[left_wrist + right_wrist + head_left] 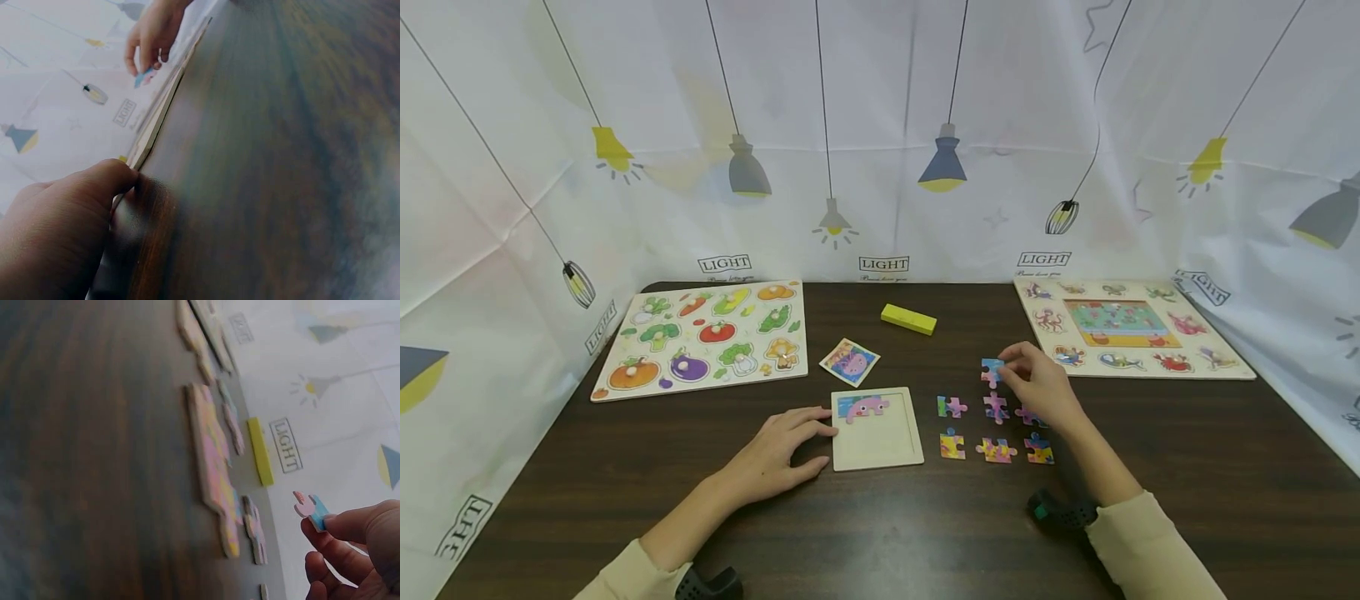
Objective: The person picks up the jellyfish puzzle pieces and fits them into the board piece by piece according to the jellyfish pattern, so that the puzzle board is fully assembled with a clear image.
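My right hand (pixel 1043 387) pinches a blue and pink jigsaw piece (pixel 991 372) between thumb and fingertips, above the table. In the right wrist view the piece (pixel 311 510) is lifted and tilted. The left hand (pixel 775 454) lies on the table, its fingers spread and touching the left edge of a square wooden puzzle tray (pixel 880 446). Joined pieces (pixel 862 407) with a pink animal's face fill the tray's upper left. Between the tray and my right hand lie several loose pieces, among them a yellow one (pixel 952 447) and a pink one (pixel 996 408); my right hand partly covers another.
A small picture card (pixel 850 362) lies behind the tray, and a yellow block (pixel 908 319) farther back. At the back left lies a vegetable puzzle board (pixel 700 337); a sea-animal board (pixel 1030 308) is at the back right. A lamp-print cloth (pixel 880 100) hangs behind the dark table.
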The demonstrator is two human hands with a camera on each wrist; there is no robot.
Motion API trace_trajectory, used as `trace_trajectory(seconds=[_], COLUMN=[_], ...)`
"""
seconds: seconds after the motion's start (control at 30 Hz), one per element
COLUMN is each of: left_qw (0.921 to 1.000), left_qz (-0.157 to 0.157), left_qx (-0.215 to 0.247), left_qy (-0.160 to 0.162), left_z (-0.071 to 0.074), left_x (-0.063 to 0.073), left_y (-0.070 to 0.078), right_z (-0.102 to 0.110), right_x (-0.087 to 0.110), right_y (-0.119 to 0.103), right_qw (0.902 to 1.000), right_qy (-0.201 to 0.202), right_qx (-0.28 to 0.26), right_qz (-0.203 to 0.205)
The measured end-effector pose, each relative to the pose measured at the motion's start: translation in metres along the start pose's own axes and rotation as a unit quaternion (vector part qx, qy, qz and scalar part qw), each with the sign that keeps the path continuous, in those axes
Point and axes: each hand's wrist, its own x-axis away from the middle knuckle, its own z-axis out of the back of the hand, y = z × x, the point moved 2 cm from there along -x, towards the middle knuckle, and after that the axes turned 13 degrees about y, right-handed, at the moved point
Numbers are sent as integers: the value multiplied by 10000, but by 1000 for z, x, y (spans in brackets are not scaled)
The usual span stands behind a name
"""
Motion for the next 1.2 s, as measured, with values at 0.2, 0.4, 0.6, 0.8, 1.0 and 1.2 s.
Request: trace_trajectory(seconds=[0.2, 0.4, 0.6, 0.8, 1.0, 1.2], left_qw=[10000, 10000, 10000, 10000, 10000, 10000], left_qz=[54, -20, -37, -33, -33, -5], left_qx=[7, 0, 0, 20, 7, -13], left_qy=[-16, 40, 56, 28, 28, 7], left_z=[0, -1, -1, -1, -1, -1], left_x=[0, 0, 0, 0, 0, 0], left_y=[0, -1, -2, -1, -2, -2], right_z=[-11, -16, -23, -31, -41, -51], right_x=[-1, -2, -1, -1, -4, -4], right_y=[-15, -32, -45, -55, -66, -78], right_qw=[9998, 9994, 9989, 9980, 9963, 9939], right_qy=[-133, -125, -169, -247, -281, -456], right_qx=[4, -17, -141, -319, -519, -742], right_qz=[154, 320, 406, 484, 626, 679])
